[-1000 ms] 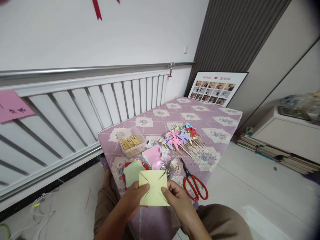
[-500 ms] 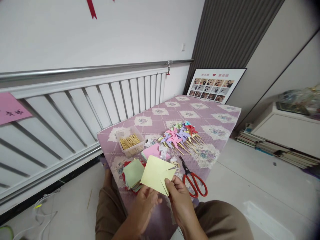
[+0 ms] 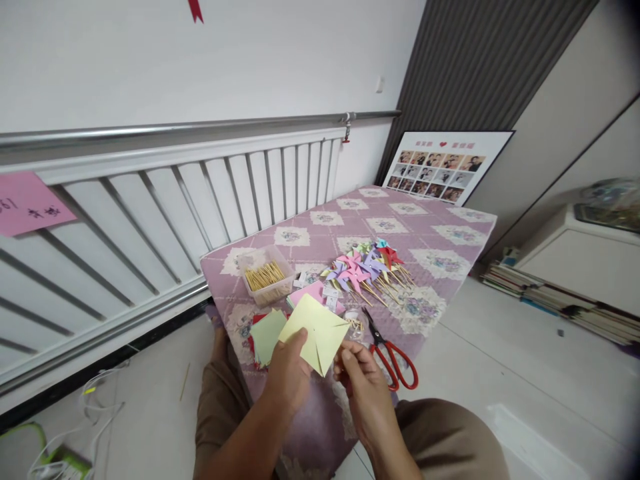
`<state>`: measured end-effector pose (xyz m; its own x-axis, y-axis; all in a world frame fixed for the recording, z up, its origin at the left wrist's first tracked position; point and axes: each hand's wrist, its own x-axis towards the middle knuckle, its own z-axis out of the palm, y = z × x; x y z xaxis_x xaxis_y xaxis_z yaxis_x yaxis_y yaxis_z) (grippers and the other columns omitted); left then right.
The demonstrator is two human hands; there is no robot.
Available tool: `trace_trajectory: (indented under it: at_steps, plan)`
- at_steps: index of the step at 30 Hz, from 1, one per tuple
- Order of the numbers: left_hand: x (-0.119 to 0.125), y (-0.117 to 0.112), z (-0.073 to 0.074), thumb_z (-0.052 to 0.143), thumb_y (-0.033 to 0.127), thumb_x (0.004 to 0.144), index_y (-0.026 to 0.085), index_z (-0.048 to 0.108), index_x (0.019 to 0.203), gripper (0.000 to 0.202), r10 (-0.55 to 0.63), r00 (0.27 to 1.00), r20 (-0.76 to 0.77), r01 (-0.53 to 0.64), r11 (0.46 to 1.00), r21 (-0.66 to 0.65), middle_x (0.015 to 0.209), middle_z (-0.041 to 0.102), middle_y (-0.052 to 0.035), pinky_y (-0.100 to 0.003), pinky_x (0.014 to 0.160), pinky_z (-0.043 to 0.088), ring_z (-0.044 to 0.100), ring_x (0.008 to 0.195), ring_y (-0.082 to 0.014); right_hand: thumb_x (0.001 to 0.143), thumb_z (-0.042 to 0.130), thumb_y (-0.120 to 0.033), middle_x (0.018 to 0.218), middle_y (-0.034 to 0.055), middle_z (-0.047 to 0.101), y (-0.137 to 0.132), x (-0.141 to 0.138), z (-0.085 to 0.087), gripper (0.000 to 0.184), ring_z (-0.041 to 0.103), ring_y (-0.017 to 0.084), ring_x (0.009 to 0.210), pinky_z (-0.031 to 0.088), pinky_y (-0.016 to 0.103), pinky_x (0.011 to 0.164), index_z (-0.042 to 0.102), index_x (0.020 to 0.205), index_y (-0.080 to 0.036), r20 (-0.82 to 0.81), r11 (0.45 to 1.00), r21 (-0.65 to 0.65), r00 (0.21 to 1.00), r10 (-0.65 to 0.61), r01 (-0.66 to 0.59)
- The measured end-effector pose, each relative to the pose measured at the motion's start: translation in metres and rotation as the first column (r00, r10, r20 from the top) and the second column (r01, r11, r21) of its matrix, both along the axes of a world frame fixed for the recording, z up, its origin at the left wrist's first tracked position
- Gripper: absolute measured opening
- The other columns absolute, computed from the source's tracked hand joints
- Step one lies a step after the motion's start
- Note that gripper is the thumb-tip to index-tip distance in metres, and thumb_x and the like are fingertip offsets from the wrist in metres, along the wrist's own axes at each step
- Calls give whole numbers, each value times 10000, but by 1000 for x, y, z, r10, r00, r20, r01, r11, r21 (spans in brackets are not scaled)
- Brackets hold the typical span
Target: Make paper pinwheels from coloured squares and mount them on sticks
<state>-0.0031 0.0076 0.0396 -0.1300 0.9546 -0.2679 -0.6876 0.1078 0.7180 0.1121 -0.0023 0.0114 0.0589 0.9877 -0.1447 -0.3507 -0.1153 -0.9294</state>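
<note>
My left hand (image 3: 287,373) pinches a pale yellow paper square (image 3: 316,331) with cuts running in from its corners, thumb on its lower left part. Beside it, my right hand (image 3: 361,381) has its fingers pinched together close to the sheet's lower right corner; what they hold is too small to make out. Both hands hover over the near edge of a purple floral cloth (image 3: 440,240). Under the sheet lie a stack of coloured paper squares (image 3: 265,333) and red-handled scissors (image 3: 393,357).
On the cloth stand a clear tub of wooden sticks (image 3: 267,279), a heap of finished paper pinwheels (image 3: 367,270) and a small round container (image 3: 354,321). A white radiator rail (image 3: 150,200) runs along the left. A photo board (image 3: 440,167) leans at the far end; books (image 3: 550,300) lie on the floor.
The yellow square passed from both hands to the right hand alone, then turned; now the left hand grips it again and the right fingers have drawn off to its corner.
</note>
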Motion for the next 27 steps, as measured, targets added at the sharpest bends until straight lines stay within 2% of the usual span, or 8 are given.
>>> trace_trajectory:
  at_steps: [4, 9, 14, 21, 27]
  plan:
    - [-8, 9, 1, 661, 289, 741, 147, 645, 1013, 307, 0, 999, 53, 0, 1000, -3, 1028, 730, -112, -371, 867, 523, 664, 1009, -266, 774, 696, -419, 731, -22, 583, 2, 11, -2, 264, 517, 137, 630, 440, 249, 594, 598, 937, -236, 120, 991, 105, 989, -92, 80]
    - [-11, 14, 6, 681, 268, 729, 148, 652, 978, 278, -29, 995, 97, 28, 1000, 11, 1015, 733, -114, -360, 876, 522, 671, 998, -260, 802, 667, -376, 874, 30, 652, 0, 12, -2, 230, 593, 173, 768, 487, 285, 692, 612, 984, -247, 266, 965, 260, 963, -43, -29]
    - [-13, 14, 10, 674, 283, 741, 134, 654, 983, 284, -78, 993, 92, 75, 996, 37, 1007, 732, -125, -362, 859, 527, 665, 1002, -279, 860, 594, -309, 920, 40, 648, -4, 8, -4, 202, 606, 183, 847, 485, 296, 768, 606, 1055, -260, 397, 929, 342, 918, -9, -139]
    - [-12, 12, 10, 660, 286, 758, 155, 656, 1043, 313, -101, 993, 66, 93, 989, 113, 1008, 728, -108, -362, 827, 531, 649, 1022, -277, 895, 551, -324, 964, 47, 606, -6, 7, 0, 239, 581, 179, 877, 471, 275, 761, 543, 1123, -251, 451, 933, 296, 891, 53, -206]
    - [-9, 5, 17, 678, 308, 737, 177, 699, 920, 225, -114, 993, 32, 112, 991, 75, 905, 738, -82, -332, 718, 536, 671, 883, -262, 884, 563, -360, 830, -4, 527, -7, 2, 3, 265, 544, 151, 742, 451, 239, 667, 525, 1121, -249, 452, 948, 233, 887, 93, -218]
